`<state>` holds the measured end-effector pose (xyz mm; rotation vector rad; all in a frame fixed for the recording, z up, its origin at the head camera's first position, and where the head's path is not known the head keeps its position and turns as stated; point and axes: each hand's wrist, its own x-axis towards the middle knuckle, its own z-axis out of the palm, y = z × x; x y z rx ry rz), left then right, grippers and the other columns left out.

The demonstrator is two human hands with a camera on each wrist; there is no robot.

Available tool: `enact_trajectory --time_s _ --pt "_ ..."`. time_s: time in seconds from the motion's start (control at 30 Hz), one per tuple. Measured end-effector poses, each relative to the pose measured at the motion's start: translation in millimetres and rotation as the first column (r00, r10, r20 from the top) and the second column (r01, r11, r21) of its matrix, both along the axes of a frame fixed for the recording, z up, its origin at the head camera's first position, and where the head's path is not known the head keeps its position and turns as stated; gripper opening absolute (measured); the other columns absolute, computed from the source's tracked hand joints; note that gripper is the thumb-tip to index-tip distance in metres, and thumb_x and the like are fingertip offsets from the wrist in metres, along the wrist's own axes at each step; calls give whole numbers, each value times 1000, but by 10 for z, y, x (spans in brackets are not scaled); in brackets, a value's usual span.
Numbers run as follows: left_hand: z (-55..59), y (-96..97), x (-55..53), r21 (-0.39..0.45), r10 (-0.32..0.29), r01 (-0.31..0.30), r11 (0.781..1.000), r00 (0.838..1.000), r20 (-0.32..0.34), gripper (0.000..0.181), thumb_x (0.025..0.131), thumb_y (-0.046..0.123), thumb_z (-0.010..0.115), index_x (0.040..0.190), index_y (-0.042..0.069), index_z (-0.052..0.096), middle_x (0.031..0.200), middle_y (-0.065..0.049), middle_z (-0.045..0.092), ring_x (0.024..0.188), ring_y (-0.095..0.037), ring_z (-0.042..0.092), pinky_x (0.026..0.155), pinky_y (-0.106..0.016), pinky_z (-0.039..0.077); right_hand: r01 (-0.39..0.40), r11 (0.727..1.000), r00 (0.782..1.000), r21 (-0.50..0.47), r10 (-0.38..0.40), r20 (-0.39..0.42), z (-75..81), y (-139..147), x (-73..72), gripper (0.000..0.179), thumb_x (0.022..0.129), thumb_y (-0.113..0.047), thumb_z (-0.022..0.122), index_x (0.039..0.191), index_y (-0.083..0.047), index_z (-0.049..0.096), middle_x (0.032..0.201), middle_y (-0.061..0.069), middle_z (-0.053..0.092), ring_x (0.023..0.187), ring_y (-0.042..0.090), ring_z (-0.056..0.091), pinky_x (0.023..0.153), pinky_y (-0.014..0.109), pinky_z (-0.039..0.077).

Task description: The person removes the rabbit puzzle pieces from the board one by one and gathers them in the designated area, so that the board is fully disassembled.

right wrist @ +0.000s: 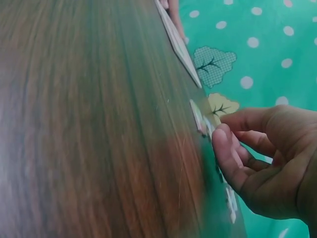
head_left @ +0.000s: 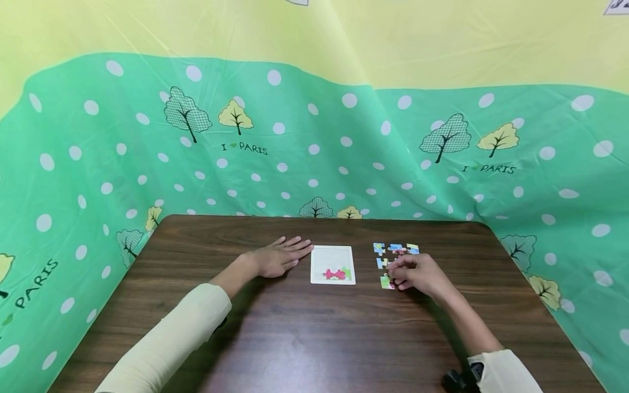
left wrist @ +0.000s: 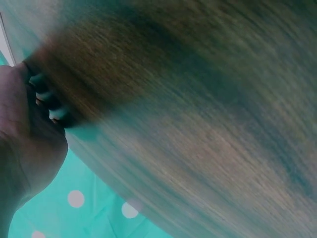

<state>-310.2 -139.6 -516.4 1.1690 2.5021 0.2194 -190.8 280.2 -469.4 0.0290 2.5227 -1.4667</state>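
A white puzzle board lies on the table, with a red and green patch of picture along its lower right. My left hand rests palm down to its left, fingers spread, fingertips at the board's edge. In the left wrist view that hand shows only in part. Over the loose puzzle pieces on the right is my right hand, its fingers bent. In the right wrist view, the thumb and forefinger of this hand come close together beside the pieces; whether a piece is between them is hidden.
The brown wooden table has its far edge just beyond the board and pieces. A green and yellow curtain with dots and trees hangs behind and at both sides. A dark device is strapped at the right wrist.
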Motion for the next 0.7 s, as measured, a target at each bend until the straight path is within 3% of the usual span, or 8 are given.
enact_trajectory --time_s 0.1,0.23,0.33,0.5,0.7 --pt "100 18 68 -16 -4 4 1000 1000 -14 61 125 39 28 184 31 12 193 5 7 181 -27 2 146 -60 2 -12 1000 1000 -24 12 -16 17 -59 -6 22 106 -4 74 120 13 77 109 21 79 79 19 76 72 34 71" --pt "122 28 88 -20 5 -5 1000 1000 -10 62 125 36 30 184 30 13 193 5 8 181 -26 1 147 -58 0 -30 997 999 -64 28 -29 49 -141 -15 22 106 -4 75 120 13 77 105 20 79 81 19 77 74 35 71" --pt "27 14 30 -3 6 -6 1000 1000 -4 62 125 39 30 183 34 11 193 9 6 180 -23 0 147 -57 -2 -39 994 999 -99 36 -30 74 -205 -16 24 106 -5 75 122 14 76 107 22 82 83 18 78 75 33 70" --pt "8 3 13 8 -10 10 1000 1000 -14 61 125 42 27 183 34 11 193 7 7 181 -26 2 146 -60 2 -56 988 998 -147 50 -39 83 -325 -30 27 105 -4 76 123 17 75 107 23 83 82 15 78 76 30 70" --pt "0 -3 18 -4 -12 12 1000 1000 -26 61 125 42 26 183 34 9 193 8 5 180 -25 1 146 -60 3 -77 988 996 -133 71 -51 74 -494 -43 26 105 -6 77 122 14 77 107 25 82 84 18 80 79 34 71"
